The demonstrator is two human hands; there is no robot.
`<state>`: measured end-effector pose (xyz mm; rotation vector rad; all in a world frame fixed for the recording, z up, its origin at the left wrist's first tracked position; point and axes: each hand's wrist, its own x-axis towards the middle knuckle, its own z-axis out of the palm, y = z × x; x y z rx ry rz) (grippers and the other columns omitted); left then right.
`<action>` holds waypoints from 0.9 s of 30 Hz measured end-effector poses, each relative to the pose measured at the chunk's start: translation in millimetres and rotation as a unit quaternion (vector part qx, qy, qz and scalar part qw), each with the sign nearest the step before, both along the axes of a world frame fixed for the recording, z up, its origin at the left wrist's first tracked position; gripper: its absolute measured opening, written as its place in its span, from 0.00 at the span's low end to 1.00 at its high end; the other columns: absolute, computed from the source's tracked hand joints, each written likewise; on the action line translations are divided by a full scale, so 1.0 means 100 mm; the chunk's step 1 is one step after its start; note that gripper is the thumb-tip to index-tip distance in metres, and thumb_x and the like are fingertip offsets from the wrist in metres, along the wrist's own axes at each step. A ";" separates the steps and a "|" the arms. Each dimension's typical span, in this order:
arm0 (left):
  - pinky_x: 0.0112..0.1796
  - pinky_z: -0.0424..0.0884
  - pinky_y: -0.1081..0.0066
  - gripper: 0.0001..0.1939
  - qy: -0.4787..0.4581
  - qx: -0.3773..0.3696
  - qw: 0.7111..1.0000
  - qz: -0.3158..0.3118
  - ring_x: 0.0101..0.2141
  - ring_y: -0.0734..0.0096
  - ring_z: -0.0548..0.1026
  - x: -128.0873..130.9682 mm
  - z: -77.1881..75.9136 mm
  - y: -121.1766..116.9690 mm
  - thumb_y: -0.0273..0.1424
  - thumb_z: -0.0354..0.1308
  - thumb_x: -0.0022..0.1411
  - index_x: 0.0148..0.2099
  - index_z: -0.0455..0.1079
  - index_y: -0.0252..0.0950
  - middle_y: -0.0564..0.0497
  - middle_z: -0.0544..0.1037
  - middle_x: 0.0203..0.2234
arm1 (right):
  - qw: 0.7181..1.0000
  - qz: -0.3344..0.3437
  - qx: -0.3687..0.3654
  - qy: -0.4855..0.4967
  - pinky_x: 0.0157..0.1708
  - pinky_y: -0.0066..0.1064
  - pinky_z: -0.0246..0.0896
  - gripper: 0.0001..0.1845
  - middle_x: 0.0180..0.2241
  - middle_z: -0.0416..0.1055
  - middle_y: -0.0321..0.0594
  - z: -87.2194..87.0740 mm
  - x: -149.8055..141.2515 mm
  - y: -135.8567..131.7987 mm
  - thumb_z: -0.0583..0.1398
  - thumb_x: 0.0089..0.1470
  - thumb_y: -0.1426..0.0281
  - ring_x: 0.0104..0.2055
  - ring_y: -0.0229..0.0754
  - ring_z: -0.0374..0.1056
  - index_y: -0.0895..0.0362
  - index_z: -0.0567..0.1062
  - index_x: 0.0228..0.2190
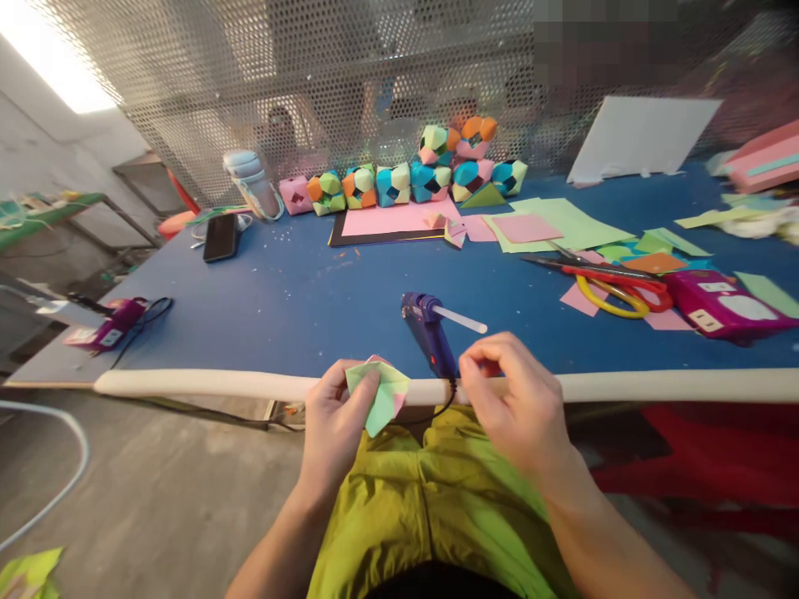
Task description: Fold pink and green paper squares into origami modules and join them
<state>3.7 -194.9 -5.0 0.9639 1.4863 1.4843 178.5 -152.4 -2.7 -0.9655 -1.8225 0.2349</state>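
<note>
Between the thumb and fingers of my left hand (337,416) is a folded paper piece (382,393), light green with some pink at its edges, held just over the table's front edge. My right hand (515,399) is apart from it, to the right, with thumb and forefinger drawn together in a pinch. Whatever may be in that pinch is too small to make out. A purple glue gun (428,333) lies on the blue table between and beyond my hands, a white glue stick (462,319) sticking out of it and its cord hanging over the edge.
Finished paper balls (393,183) stand in a row at the back, two stacked on top. Scissors (615,287), paper sheets (562,220) and a purple power strip (727,304) lie right. A phone (220,238) and bottle (253,185) are left. A padded strip (205,385) lines the front edge.
</note>
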 end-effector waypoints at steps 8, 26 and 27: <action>0.29 0.70 0.75 0.08 0.105 0.030 0.994 -0.020 0.28 0.72 0.73 0.11 0.00 -0.06 0.35 0.60 0.56 0.32 0.74 0.35 0.51 0.79 0.27 | 0.978 0.151 -0.134 0.055 0.27 0.26 0.63 0.04 0.30 0.68 0.37 0.01 -0.29 -0.11 0.55 0.58 0.72 0.28 0.34 0.64 0.56 0.70 0.34; 0.23 0.63 0.81 0.06 0.133 0.069 0.989 -0.011 0.22 0.80 0.67 0.07 -0.03 -0.07 0.33 0.58 0.59 0.33 0.72 0.37 0.57 0.74 0.22 | 0.943 0.176 -0.251 0.130 0.20 0.22 0.57 0.05 0.25 0.66 0.33 0.02 -0.30 -0.09 0.58 0.55 0.72 0.23 0.31 0.61 0.58 0.73 0.29; 0.24 0.64 0.81 0.06 0.132 0.071 0.989 -0.013 0.22 0.80 0.68 0.07 -0.03 -0.07 0.33 0.58 0.59 0.32 0.72 0.37 0.57 0.75 0.23 | 0.945 0.176 -0.242 0.129 0.21 0.22 0.57 0.05 0.24 0.66 0.33 0.02 -0.30 -0.10 0.57 0.55 0.72 0.23 0.31 0.60 0.58 0.73 0.29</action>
